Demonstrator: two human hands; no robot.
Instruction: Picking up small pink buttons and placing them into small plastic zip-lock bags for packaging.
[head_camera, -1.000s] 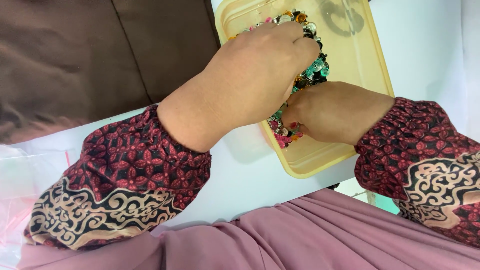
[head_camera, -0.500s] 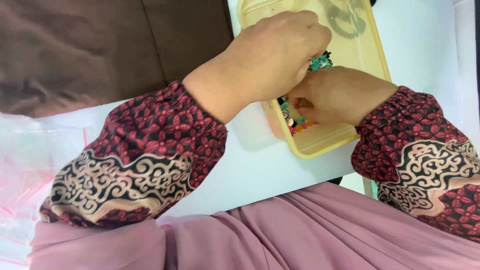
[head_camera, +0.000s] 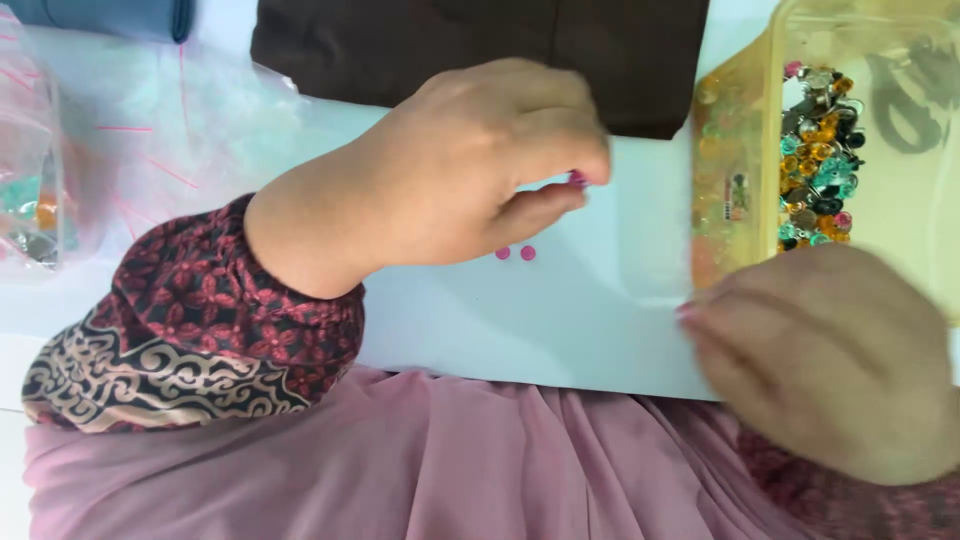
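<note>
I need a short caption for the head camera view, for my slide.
Left hand pinches a pink bead above two pink beads on the white table; right hand rests beside the yellow tray.

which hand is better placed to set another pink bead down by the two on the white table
Left. The left hand hovers just above the two pink beads and pinches a pink bead at its fingertips. The right hand sits lower right beside the yellow tray, farther from them.
</note>
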